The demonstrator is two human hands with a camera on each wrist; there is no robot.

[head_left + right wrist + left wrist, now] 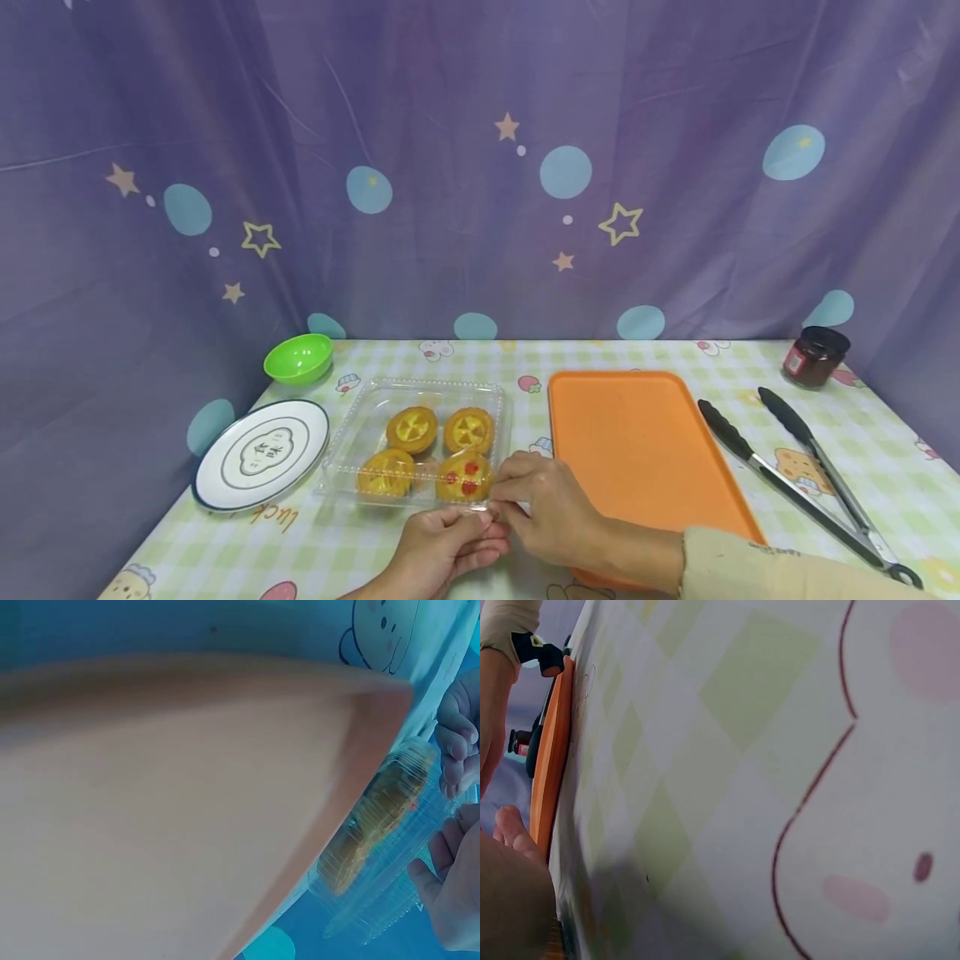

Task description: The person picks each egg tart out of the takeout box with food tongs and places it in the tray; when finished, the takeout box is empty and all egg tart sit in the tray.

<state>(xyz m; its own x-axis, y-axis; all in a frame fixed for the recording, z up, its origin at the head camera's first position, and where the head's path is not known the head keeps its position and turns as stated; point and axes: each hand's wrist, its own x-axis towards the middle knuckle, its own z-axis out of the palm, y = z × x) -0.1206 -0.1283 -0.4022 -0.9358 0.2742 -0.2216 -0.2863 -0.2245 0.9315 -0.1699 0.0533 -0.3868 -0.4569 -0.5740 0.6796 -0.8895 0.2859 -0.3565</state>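
A clear plastic clamshell box [341,450] with several round golden tarts [412,429] inside lies left of the table's middle, its ridged lid over them. One tart [463,477] at the front right carries red pieces. My left hand [446,550] pinches the box's front rim near the right corner, thumb uppermost. Right beside it, my right hand [551,508] pinches that same corner with curled fingers, and the fingertips of both hands meet there. The right wrist view shows the box [375,832] edge-on, with the right hand [457,889] at its rim.
An orange tray [622,450] lies under my right forearm. Further right are black-tipped tongs [795,483], spread apart, and a dark lidded jar [816,358]. To the left sit a white plate [262,454] with a dark rim and a green bowl [298,360]. A purple curtain [465,275] closes off the back.
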